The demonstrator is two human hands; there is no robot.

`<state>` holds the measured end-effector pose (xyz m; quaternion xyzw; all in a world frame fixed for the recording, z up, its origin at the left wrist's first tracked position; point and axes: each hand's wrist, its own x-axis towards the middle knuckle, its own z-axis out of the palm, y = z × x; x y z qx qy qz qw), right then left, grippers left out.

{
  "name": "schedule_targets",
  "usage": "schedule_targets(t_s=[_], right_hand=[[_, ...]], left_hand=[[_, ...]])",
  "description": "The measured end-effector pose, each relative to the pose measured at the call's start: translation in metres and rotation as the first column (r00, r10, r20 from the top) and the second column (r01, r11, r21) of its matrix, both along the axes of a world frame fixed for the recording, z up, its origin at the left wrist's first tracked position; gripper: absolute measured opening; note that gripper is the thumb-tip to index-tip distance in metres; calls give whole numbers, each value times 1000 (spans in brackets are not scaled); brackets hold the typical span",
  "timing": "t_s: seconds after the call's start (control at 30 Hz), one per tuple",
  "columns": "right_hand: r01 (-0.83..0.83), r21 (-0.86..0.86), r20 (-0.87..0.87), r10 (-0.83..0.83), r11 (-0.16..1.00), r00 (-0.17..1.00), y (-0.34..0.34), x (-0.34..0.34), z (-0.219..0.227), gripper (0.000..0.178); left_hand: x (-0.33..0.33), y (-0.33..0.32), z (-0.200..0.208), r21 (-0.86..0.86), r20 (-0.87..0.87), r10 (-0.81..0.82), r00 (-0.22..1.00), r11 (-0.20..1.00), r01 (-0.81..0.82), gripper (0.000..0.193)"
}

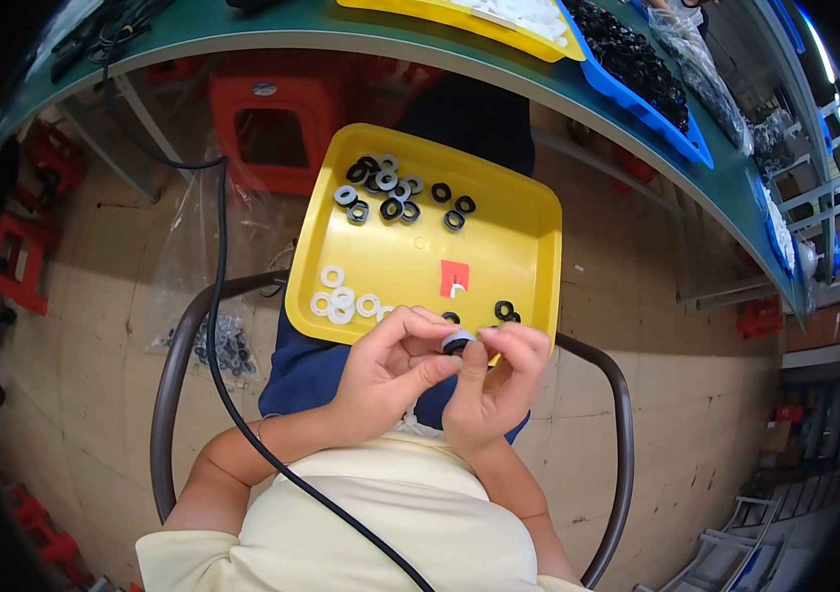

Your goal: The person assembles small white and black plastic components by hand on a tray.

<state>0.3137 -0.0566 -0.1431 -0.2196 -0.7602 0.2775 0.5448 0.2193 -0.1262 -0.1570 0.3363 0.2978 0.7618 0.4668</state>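
Between the fingertips of both hands is a small ring, black with a pale grey-white face point(458, 340). My left hand point(392, 367) pinches it from the left; my right hand point(495, 387) grips it from the right with thumb and fingers. Both hands are over the near edge of a yellow tray point(420, 145) on my lap. White rings point(342, 298) lie in its near left corner, partly behind my left hand. A few black rings point(505, 310) sit near my right fingers. At the far left is a pile of mixed black and grey-white rings point(386, 181).
A red tag point(454, 276) with a small white curved piece lies in the tray. Beyond stands a green table point(272, 22) bearing a yellow tray of white parts and a blue tray point(627, 79) of black parts. A black cable point(219, 257) hangs at left, beside a plastic bag point(227, 345) on the floor.
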Motion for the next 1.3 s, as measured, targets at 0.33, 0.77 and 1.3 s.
schedule_targets(t_s=[0.33, 0.77, 1.3], right_hand=[[3, 193, 196, -42, 981, 980, -4, 5, -3, 21], [14, 243, 201, -64, 970, 977, 5, -8, -9, 21], [321, -109, 510, -224, 941, 831, 137, -24, -5, 24]], left_hand=[[-6, -2, -6, -26, -216, 165, 962, 984, -175, 18], [-14, 6, -15, 27, -641, 358, 679, 894, -446, 24], [-82, 2, -13, 36, -868, -344, -358, 676, -736, 25]])
